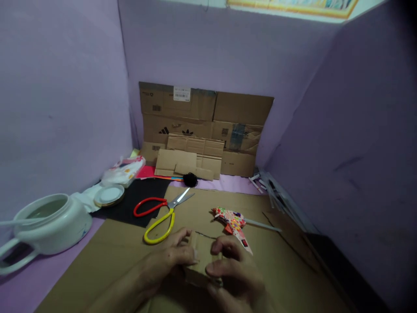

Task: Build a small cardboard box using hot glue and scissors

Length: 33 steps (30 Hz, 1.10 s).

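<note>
Head view: pale purple walls (228, 52) surround the work area on the left, far and right sides. A flat brown cardboard sheet (107, 256) covers the near surface, and a creased brown cardboard panel (239, 108) leans at the far wall. A white round handled pot (54, 230) sits at the left, its top open. The left hand (177, 254) and right hand (236, 265) are near the centre, above the sheet. Red-and-yellow-handled metal scissors (167, 213) lie left of centre with blades parted; a floral-patterned glue gun (233, 221) with a clear stick in its rear lies right of them. Between the hands is a small folded brown cardboard piece (203, 256): the left hand pinches its left side, and the right hand's bent fingers grip its right side. A black yarn ball (190, 179) rests beyond the scissors.
</note>
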Each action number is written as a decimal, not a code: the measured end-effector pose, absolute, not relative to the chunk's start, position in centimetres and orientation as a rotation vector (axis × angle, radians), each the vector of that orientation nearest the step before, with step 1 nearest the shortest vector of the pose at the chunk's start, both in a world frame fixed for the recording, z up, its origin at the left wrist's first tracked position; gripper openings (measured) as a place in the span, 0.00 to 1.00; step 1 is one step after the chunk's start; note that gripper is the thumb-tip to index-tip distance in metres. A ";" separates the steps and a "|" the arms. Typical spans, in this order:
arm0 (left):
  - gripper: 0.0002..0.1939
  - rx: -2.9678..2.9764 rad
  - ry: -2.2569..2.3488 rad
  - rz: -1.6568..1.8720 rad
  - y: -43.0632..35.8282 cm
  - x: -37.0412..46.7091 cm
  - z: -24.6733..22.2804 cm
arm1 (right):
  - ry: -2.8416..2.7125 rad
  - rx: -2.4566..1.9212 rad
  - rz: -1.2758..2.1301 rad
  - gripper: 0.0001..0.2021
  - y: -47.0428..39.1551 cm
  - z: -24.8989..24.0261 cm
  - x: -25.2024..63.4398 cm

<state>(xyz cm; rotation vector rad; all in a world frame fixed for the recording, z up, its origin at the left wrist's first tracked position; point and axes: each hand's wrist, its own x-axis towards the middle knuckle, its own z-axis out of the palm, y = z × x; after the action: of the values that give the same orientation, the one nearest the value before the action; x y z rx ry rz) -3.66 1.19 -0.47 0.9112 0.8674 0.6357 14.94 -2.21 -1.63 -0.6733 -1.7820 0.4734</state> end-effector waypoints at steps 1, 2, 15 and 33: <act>0.24 0.907 0.865 0.638 1.1 -3.6 -0.5 | -1.770 -0.671 0.474 0.13 -2.2 -1.8 14.9; 0.25 0.902 0.871 0.644 1.1 -3.6 -0.4 | -1.766 -0.666 0.473 0.14 -2.2 -2.0 14.9; 0.25 0.930 0.870 0.642 1.2 -3.5 -0.6 | -1.748 -0.601 0.490 0.16 -1.8 -2.8 14.9; 0.28 0.902 0.970 0.630 1.1 -3.3 0.6 | -1.863 -0.676 0.622 0.17 -2.2 -2.3 15.6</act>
<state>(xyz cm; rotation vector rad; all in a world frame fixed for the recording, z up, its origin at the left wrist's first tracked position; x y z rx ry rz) -3.31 1.06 0.61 0.9019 0.9705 0.6296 15.61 -2.17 -2.25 -0.6756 -1.8627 0.6217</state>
